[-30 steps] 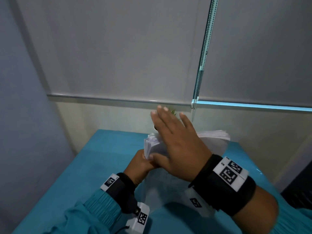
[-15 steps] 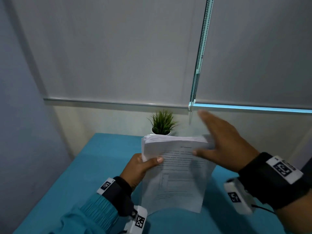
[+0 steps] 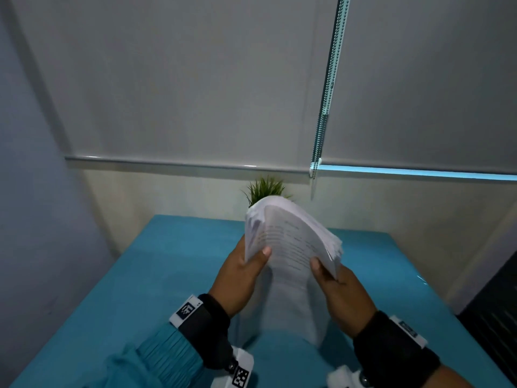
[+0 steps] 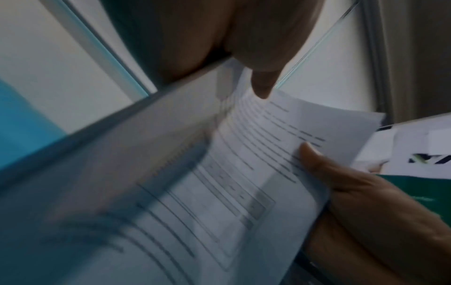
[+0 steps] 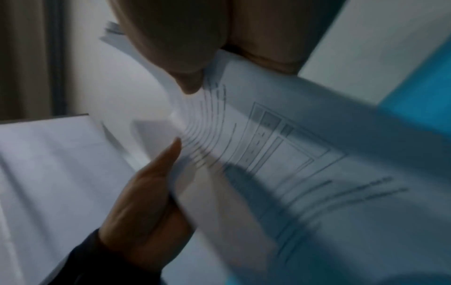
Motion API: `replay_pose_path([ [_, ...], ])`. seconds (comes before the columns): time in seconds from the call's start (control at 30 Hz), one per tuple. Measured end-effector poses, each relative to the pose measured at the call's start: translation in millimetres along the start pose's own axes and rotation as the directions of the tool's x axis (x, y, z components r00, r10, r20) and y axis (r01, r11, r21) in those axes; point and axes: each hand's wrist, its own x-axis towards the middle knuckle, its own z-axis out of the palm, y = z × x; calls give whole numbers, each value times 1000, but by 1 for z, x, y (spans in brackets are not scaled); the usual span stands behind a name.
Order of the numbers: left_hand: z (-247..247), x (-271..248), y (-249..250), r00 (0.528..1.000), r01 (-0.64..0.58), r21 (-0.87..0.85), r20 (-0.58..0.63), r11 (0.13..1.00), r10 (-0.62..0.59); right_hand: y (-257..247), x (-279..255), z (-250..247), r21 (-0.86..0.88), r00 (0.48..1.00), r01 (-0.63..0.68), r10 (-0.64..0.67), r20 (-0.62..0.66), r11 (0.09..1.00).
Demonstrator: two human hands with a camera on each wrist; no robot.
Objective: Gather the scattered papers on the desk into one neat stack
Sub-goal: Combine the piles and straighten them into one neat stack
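Item: sheaf of papers [image 3: 291, 247], white, printed with lines of text and a ruled table. Held upright between both hands above the desk [image 3: 167, 264], lower edge standing on or just over the teal surface; which, I cannot tell, as the bottom is blurred. Upper part bows over toward the right hand, and the sheet edges there fan out unevenly. Judged reason for the upright hold: standing the sheets on edge lets them settle level, so the pile can be squared before it is laid flat.

Item: left hand [image 3: 240, 278]. Clasps the left edge of the sheaf, thumb across the front page, the other fingers hidden behind. It appears to serve as the anchor side.

Item: right hand [image 3: 338, 292]. Takes the right edge, thumb pressed on the front page near the fanned corner, fingers wrapped behind. Judged purpose: to draw the splayed edges in against the left hand's side.

Item: potted plant [image 3: 265, 189], green tuft, beyond the hands, partly hidden by the top of the sheaf.

Item: roller blind [image 3: 195, 79] with bead chain [image 3: 324, 107], on the wall past the plant.

Condition of the task: no loose sheets show on the desk around the hands; the gathering looks done, the neatening not yet.
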Motion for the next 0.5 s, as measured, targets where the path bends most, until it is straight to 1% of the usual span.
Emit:
replay_pose_path([
  [0.07,9,0,15,997,-62,32,36,998,61,-13,-5,3,26,996,43,-41,-78,999],
  [0.1,10,2,23,994,-105,45,31,993,104,-21,-5,1,32,990,72,-67,-123,997],
  [0.17,7,8,40,984,-176,53,-20,983,178,-38,-4,-7,70,975,160,-146,-170,985],
  [0.23,-2,11,47,973,-212,-5,-94,977,211,-41,0,-14,157,966,214,-186,-178,964],
  [0.27,-6,10,45,973,-209,-51,-117,977,202,-35,1,-17,186,966,220,-187,-180,957],
  [0.33,-12,4,28,987,-123,-129,-120,984,108,-14,2,-19,205,975,192,-163,-149,960],
  [0.4,-14,-4,3,996,-2,-112,-88,994,-8,12,-2,-17,185,992,120,-110,-66,975],
  [0.43,-14,-7,-6,996,33,-86,-79,996,-40,23,-4,-16,164,996,83,-79,-29,983],
  [0.5,-11,-9,-16,995,61,-62,-77,996,-66,35,-5,-15,146,999,37,-37,-3,989],
])
